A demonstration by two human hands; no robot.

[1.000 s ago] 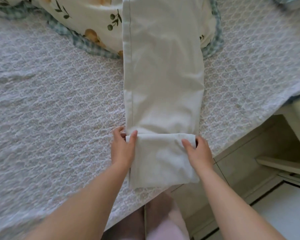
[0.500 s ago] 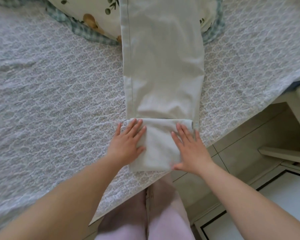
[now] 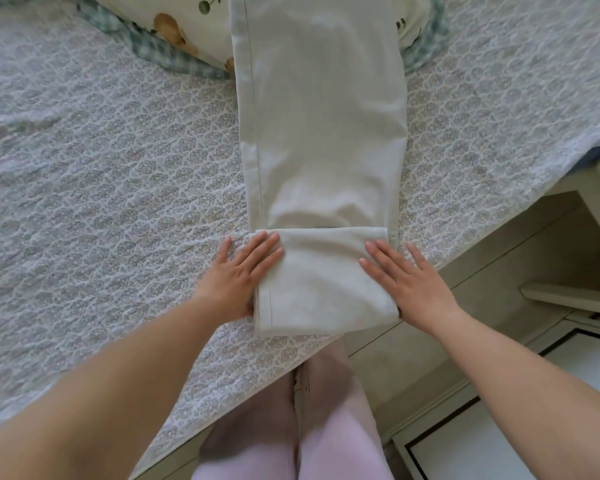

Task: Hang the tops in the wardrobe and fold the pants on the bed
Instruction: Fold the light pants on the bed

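Cream-white pants (image 3: 321, 133) lie lengthwise on the bed (image 3: 101, 202), running away from me, folded leg on leg. Their near end is turned over into a flat fold (image 3: 321, 282) near the bed's edge. My left hand (image 3: 238, 277) lies flat with straight fingers on the fold's left side, partly on the bedspread. My right hand (image 3: 407, 280) lies flat with spread fingers on the fold's right side. The pants' far end runs out of view at the top.
A floral quilt with a blue checked border (image 3: 174, 46) lies under the pants at the top. The bed's edge runs diagonally at the right, with tiled floor (image 3: 465, 306) and pale furniture (image 3: 568, 296) beyond. My legs in pink trousers (image 3: 291, 427) stand against the bed.
My hands gripped the pants' near end and turned it over away from me. They then let go, flattened onto the fold and slid apart toward its sides.
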